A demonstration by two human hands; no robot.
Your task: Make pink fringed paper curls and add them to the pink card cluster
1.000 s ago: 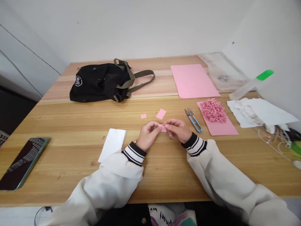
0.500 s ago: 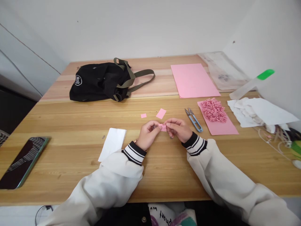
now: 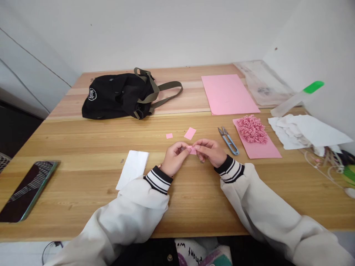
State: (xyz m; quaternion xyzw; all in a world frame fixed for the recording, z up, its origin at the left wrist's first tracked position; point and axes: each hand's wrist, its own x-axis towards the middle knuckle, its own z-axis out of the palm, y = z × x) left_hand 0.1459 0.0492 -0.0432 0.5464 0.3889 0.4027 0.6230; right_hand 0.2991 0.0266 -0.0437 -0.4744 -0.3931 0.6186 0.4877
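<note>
Small pink paper (image 3: 192, 150), tearing: it looks light and is pinched from both sides, so an uneven sideways tug might rip it, most likely along the fine lines across it.
Small pink paper, crumpling: too hard a squeeze could crease its narrow ridges (if ridges they are; they may be slits).
Loose pink pieces: a larger piece (image 3: 190, 133) and a smaller piece (image 3: 169, 136) lie just beyond the fingers; a brushing knuckle could push them about.
Left hand (image 3: 174, 158): thumb and bent fingers closed on the paper's left end.
Right hand (image 3: 210, 152): thumb and forefinger brought together at its right end, the other fingers loosely curled below.
Paper's place: between the two hands, over the middle of the desk (image 3: 199, 207); whether it touches the wood, I cannot tell.
Paper's look: tiny, soft pink, the same shade as the loose pieces, crossed by thin darker lines, its ends covered by fingertips.
</note>
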